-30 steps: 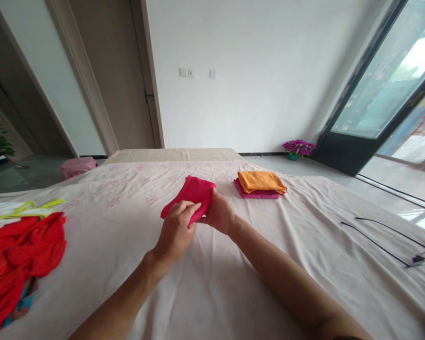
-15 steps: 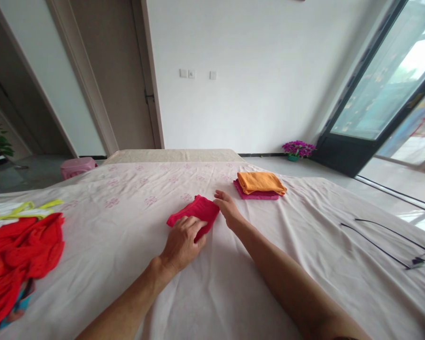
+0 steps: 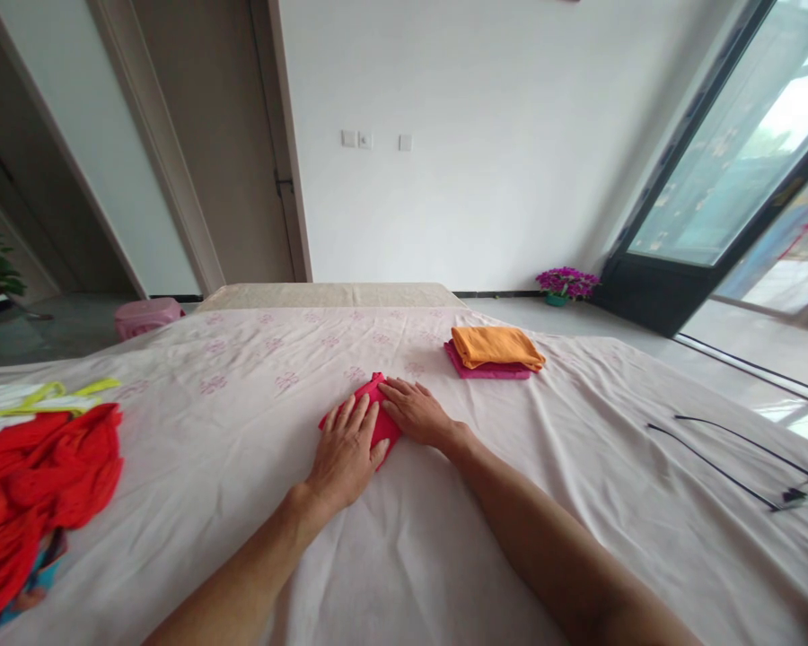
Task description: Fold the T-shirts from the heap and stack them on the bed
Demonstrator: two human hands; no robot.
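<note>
A folded red garment [image 3: 388, 432] lies on the pale sheet in front of me, much of it covered by my hands. My left hand [image 3: 347, 449] rests flat on its left and near part, fingers stretched out and a little apart. From the right, my right hand [image 3: 417, 413] lies flat over its right side, with the fingertips close to the left ones. Beyond my right hand, to the right, a folded orange cloth [image 3: 495, 345] sits on top of a folded dark pink cloth [image 3: 491, 370].
At far left is a loose heap of red clothing [image 3: 54, 475] with white and yellow pieces behind it. Eyeglasses [image 3: 791, 498] lie at the right on the sheet [image 3: 242, 502]. A pink stool [image 3: 148, 316] and purple flowers [image 3: 566, 282] stand on the floor beyond.
My right hand has come left and down onto the garment's right side. The left hand has flattened, its fingers stretching forward. The garment's right part is now folded in, making it narrower.
</note>
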